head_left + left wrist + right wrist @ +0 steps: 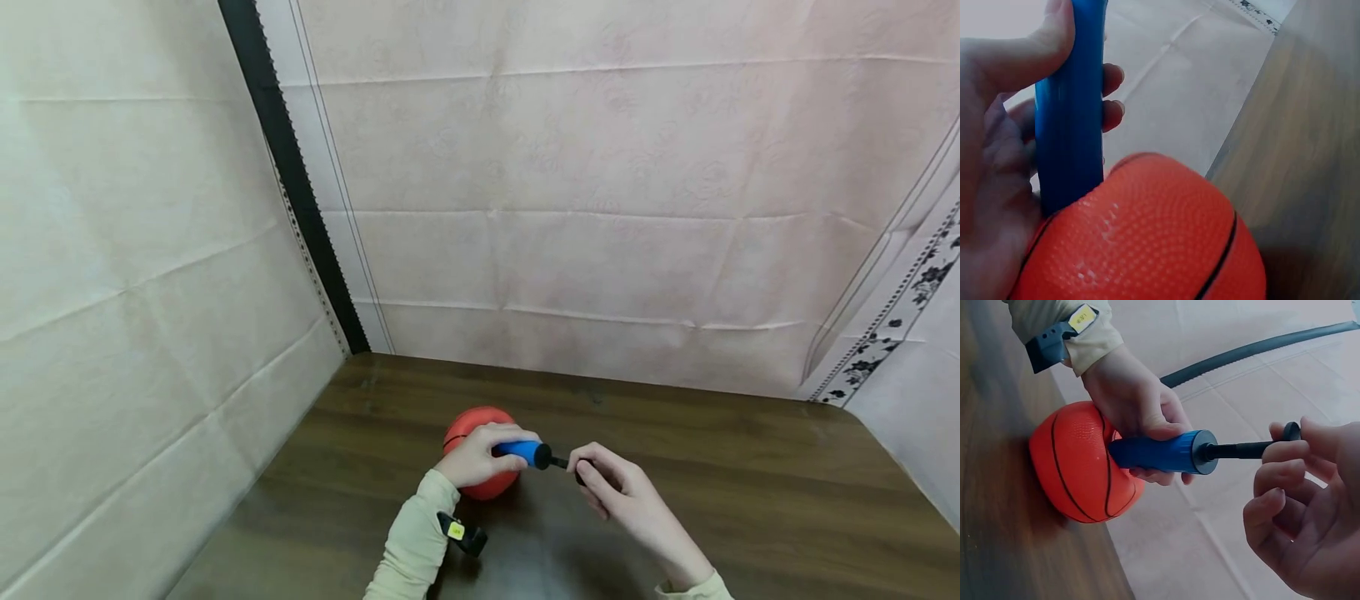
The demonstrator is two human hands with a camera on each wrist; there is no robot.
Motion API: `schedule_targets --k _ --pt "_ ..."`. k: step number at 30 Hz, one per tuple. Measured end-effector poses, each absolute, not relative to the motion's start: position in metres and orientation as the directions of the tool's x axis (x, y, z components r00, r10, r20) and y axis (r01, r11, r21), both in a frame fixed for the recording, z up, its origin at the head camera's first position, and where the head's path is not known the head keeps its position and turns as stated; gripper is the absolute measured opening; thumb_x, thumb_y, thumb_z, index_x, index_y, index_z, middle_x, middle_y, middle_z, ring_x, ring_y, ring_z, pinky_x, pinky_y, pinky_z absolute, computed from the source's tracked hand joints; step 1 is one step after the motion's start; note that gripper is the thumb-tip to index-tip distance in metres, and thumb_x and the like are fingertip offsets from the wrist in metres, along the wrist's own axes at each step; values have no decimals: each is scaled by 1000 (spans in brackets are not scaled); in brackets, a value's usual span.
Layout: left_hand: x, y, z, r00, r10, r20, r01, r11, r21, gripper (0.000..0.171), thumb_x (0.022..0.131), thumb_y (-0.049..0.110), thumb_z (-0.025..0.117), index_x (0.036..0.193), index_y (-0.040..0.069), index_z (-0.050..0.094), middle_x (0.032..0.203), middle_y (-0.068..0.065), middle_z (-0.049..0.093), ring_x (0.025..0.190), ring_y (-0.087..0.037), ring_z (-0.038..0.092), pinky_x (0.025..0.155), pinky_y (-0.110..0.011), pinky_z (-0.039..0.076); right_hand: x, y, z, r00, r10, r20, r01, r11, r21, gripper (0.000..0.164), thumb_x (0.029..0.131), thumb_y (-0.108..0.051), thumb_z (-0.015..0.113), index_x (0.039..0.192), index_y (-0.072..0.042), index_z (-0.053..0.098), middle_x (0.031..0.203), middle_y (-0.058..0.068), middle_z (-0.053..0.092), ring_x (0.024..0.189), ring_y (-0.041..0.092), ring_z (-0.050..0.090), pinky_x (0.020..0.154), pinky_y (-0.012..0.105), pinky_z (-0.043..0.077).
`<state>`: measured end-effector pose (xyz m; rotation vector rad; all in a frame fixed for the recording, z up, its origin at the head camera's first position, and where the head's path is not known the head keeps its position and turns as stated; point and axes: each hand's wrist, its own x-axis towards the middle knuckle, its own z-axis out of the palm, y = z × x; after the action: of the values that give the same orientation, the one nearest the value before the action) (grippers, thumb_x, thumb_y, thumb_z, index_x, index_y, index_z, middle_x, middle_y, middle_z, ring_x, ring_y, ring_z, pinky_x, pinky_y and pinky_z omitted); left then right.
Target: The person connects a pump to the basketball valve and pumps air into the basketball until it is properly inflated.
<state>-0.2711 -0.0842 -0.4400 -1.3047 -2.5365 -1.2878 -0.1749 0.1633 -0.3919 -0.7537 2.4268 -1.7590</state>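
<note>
A blue hand pump [1154, 454] with a black end cap lies across in front of me, its near end pressed against an orange-red toy basketball [1079, 469]. My left hand [483, 454] grips the pump's barrel, thumb on one side and fingers round the other. The ball [1147, 231] has black seams and looks dented where the pump meets it; the joint itself is hidden. On the right, my right hand [611, 483] pinches the black knob [1292, 431] at the end of the pump's rod [1241, 450], which is drawn partly out of the barrel.
The ball sits on a dark brown wooden table [360, 500]. Pale cloth sheets [600, 192] hang behind and at the sides, with a black strip [300, 183] at the back left corner. A black wrist camera [467, 536] is strapped to the left sleeve.
</note>
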Motion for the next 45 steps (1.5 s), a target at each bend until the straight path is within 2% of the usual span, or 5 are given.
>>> schedule_targets --k 14,21,28,36,45 --pt "-271 -98 -435 -707 652 274 606 358 710 34 91 21 68 124 17 66 121 -3 67 107 -15 56 91 -26 49 -180 154 -404 -841 -480 249 -368 172 -914 13 103 -20 46 109 -11 54 68 14 48 52 9 46 45 27 41" --pt "-264 -68 -431 -617 725 306 678 292 675 34 93 24 65 124 9 65 111 -8 70 92 -6 56 85 -20 49 -186 157 -415 -811 -484 329 -405 58 -913 12 103 -9 41 105 0 50 66 21 42 49 23 44 42 26 41" --pt "-263 -67 -428 -580 729 362 751 307 585 31 91 22 66 121 13 66 105 -1 70 89 -4 54 84 -19 45 -186 165 -407 -840 -481 250 -370 170 -913 17 103 -16 45 109 -5 55 68 12 49 53 11 47 47 27 44" --pt "-255 -82 -415 -684 619 386 722 496 483 37 92 28 66 128 20 62 117 -1 69 103 -15 61 96 -37 46 -171 197 -378 -868 -386 312 -401 174 -899 19 105 -14 40 109 -3 55 68 7 51 54 16 48 49 32 44" --pt "-251 -71 -414 -648 602 466 761 526 379 35 91 29 67 124 18 64 112 1 70 98 -14 63 92 -35 47 -184 188 -390 -752 -457 474 -472 -127 -872 21 104 1 31 106 -5 51 64 15 35 48 28 34 41 36 34"
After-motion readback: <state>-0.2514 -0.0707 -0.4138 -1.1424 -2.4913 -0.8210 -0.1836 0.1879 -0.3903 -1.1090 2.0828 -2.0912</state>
